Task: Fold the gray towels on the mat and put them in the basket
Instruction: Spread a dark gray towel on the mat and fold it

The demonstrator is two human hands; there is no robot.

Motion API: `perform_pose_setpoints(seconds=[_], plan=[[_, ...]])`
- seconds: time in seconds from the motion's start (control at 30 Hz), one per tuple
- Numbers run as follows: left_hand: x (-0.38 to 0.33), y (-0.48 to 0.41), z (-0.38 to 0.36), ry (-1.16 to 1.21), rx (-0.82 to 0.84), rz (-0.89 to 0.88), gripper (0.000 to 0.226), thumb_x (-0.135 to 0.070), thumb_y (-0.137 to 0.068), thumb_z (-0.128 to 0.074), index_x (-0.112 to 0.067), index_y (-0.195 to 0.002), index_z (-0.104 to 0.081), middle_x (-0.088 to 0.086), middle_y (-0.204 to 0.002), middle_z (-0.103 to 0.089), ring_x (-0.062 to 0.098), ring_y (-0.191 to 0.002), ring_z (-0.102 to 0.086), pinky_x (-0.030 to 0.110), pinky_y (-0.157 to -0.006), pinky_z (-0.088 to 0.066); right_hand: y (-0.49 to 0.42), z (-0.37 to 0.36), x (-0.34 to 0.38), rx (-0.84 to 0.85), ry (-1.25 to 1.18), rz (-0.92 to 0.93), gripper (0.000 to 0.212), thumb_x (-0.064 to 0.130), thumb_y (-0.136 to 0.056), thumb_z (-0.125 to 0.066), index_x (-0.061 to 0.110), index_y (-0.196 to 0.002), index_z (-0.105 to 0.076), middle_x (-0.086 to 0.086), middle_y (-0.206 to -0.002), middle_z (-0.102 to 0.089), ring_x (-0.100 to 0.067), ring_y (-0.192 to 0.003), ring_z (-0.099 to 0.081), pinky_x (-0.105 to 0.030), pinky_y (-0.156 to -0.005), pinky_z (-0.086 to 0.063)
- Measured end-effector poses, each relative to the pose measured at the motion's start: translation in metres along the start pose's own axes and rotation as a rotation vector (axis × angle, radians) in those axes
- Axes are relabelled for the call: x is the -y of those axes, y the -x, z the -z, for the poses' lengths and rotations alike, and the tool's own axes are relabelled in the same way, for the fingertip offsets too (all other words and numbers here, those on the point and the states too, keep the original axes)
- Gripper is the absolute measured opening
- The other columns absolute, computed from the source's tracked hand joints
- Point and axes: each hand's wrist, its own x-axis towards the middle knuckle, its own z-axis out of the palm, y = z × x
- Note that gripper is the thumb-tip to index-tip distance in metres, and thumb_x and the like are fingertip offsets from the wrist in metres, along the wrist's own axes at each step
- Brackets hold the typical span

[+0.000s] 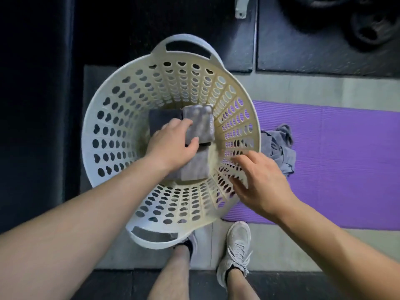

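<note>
A round cream basket (121,135) with perforated walls stands on the floor below me. Three folded gray towels lie on its bottom: a dark one (162,121) at the back left, a lighter one (200,123) at the back right, and another (195,167) nearer me. My left hand (173,146) reaches inside and grips the near edge of the back right towel, thumb on top. Over the basket's right rim hovers my right hand (257,182), fingers spread and blurred, holding nothing. An unfolded gray towel (279,148) lies crumpled on the purple mat (346,161).
My two feet in gray sneakers (237,252) stand just before the basket and mat. Black floor tiles (292,50) lie beyond, with dark weight plates (365,29) at the far right. A dark strip runs along the left.
</note>
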Motion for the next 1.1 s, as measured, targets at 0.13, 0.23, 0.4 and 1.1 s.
perform_pose_setpoints(seconds=[0.13,0.23,0.4,1.1], plan=[[-0.067,0.008,0.014,-0.047,0.019,-0.094,0.050,-0.043,-0.098,-0.052,-0.018,-0.141,-0.050,0.010,-0.137,-0.055,0.033,-0.125,-0.053,0.045,-0.099,-0.045,0.064,0.031,-0.031,-0.042,0.013,-0.068,0.046,0.027,-0.077,-0.079,0.015,-0.118,-0.061,-0.005,-0.105,-0.062,-0.034,-0.093,-0.060,-0.044,-0.075,-0.053],[-0.112,0.017,0.013,-0.090,0.021,-0.137,0.042,-0.043,-0.098,-0.050,-0.017,-0.132,-0.055,0.010,-0.131,-0.058,0.033,-0.120,-0.056,0.044,-0.094,-0.047,0.101,0.042,-0.060,-0.034,0.034,-0.128,0.047,0.023,-0.074,-0.080,0.014,-0.117,-0.061,-0.008,-0.104,-0.063,-0.036,-0.091,-0.062,-0.046,-0.073,-0.054],[-0.182,0.029,-0.018,-0.171,0.011,-0.198,0.034,-0.038,-0.097,-0.049,-0.013,-0.119,-0.058,0.012,-0.118,-0.061,0.034,-0.110,-0.058,0.045,-0.085,-0.049,0.144,0.044,-0.114,0.007,0.029,-0.167,0.045,0.026,-0.078,-0.076,0.016,-0.119,-0.059,-0.009,-0.105,-0.062,-0.037,-0.093,-0.061,-0.049,-0.076,-0.054],[-0.181,-0.020,-0.300,-0.310,0.197,0.142,0.045,-0.044,-0.099,-0.047,-0.013,-0.131,-0.049,0.017,-0.133,-0.049,0.039,-0.125,-0.049,0.051,-0.095,-0.046,0.101,-0.135,-0.324,0.175,0.063,-0.012,0.047,0.023,-0.086,-0.065,0.010,-0.129,-0.052,-0.014,-0.126,-0.052,-0.042,-0.105,-0.053,-0.050,-0.081,-0.049]])
